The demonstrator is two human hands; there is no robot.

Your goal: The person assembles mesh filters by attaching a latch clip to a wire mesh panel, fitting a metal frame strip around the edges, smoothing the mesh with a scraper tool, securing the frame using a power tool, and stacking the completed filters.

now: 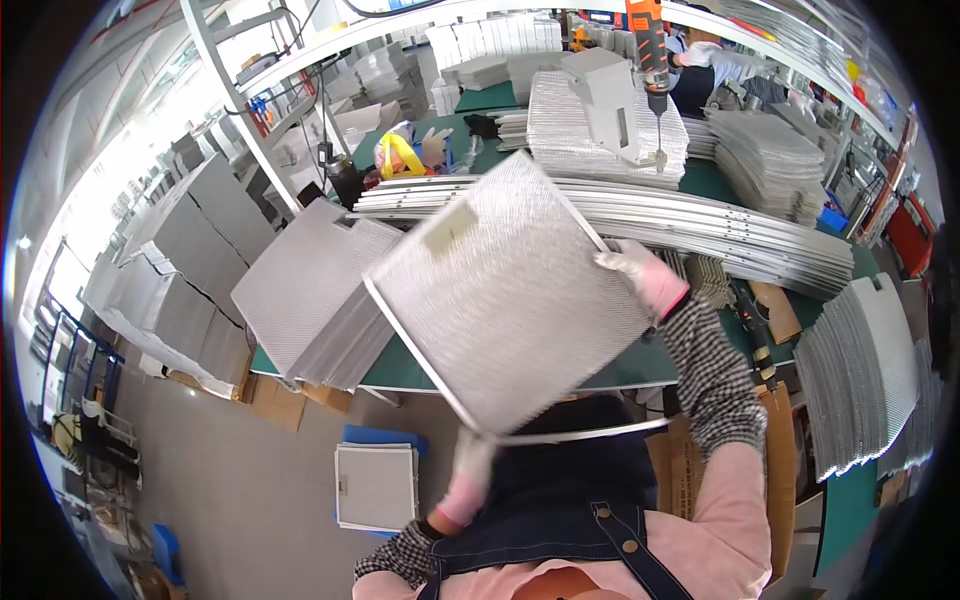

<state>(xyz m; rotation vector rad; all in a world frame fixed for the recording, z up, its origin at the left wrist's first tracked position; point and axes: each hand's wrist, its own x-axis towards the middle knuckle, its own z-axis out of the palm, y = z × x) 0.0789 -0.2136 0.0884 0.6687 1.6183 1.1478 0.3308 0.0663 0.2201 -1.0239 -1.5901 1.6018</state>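
A worker in a dark bib apron, pink top and checked sleeve covers holds up a pale mesh panel (pixel 510 300) in front of the body, above the near edge of a green tabletop (pixel 400 372). The right hand (pixel 645 280), in a pink-and-white glove, grips the panel's upper-right edge near its right-hand corner; the left hand (pixel 472 475), also gloved, is at the bottom corner, its fingers too blurred to tell how they are closed. The panel is turned like a diamond, one corner pointing up toward the far side of the tabletop and the opposite one down toward the left hand. It looks nearly square, so a long axis is hard to pick out. A white strip borders its lower-left edge, and a light frame strip (pixel 590 433) runs rightward from the bottom corner across the apron; whether the two are joined there cannot be told. A yellowish rectangular patch (pixel 450 230) sits near the upper-left edge, any wording on it unreadable. Dark printing on a cardboard box (pixel 686 465) beside the worker is too small to read, as are any markings on the orange-and-grey power driver (pixel 650 50) hanging overhead. To the panel's left stands a stack of mesh sheets (pixel 310 290); beyond it, long metal strips (pixel 720 240) lie across the tabletop.
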